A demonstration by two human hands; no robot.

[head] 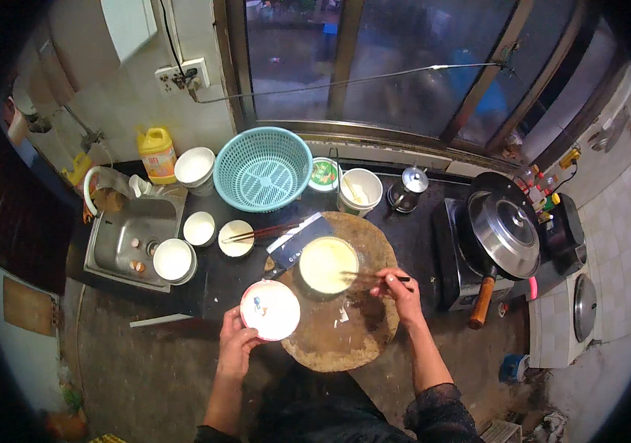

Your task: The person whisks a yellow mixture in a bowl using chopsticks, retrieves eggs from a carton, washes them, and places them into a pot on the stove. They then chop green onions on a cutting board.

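Note:
My left hand holds a white bowl with a reddish rim and a small coloured pattern, its thumb on the near edge. In my right hand is a pair of dark chopsticks, their tips in a bowl of pale yellow liquid. That bowl stands on a round wooden chopping board. A cleaver lies on the board's left part, behind and left of the bowl. White scraps lie on the wood in front of the bowl.
Left are a steel sink with eggshells, stacked bowls and a bowl with chopsticks. Behind stand a teal basket, a white tub and a glass jar. A lidded wok sits on the right stove, handle towards me.

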